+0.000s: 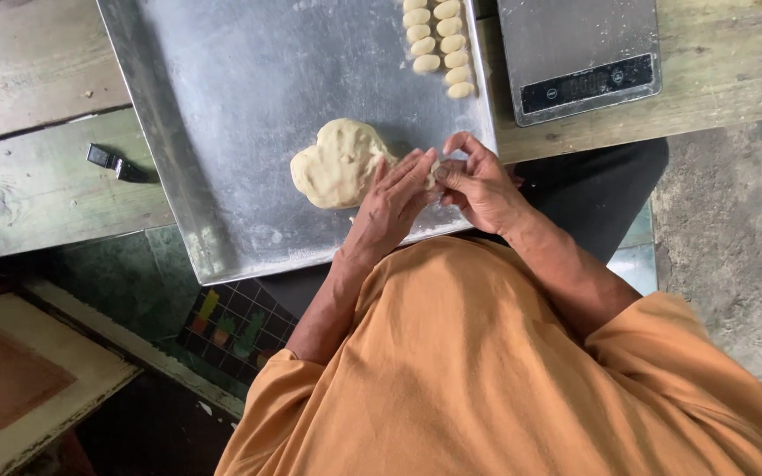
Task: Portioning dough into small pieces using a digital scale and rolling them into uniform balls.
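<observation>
**Hands pinch dough over a floured tray**

Both hands meet at the metal tray's (pixel 222 132) near edge. The left hand (pixel 396 201) and right hand (pixel 480 182) close fingertips on a small dough piece (pixel 435 169), mostly hidden, so its long axis is unclear. A dough lump (pixel 339 164) lies just left of the fingers; shaped dough ovals (pixel 438 44) line up beyond them, long axes crosswise.

On the metal tray (pixel 222 132) before me, the dough lump (pixel 339 165) lies just left of my left hand (pixel 390 204), which meets my right hand (pixel 480 185) at the tray's near edge. Two rows of shaped dough pieces (pixel 438 44) sit at the far right corner. A kitchen scale (pixel 575 53) rests right of the tray; a small clip (pixel 116 162) lies to its left on the wooden table (pixel 37 176).
</observation>
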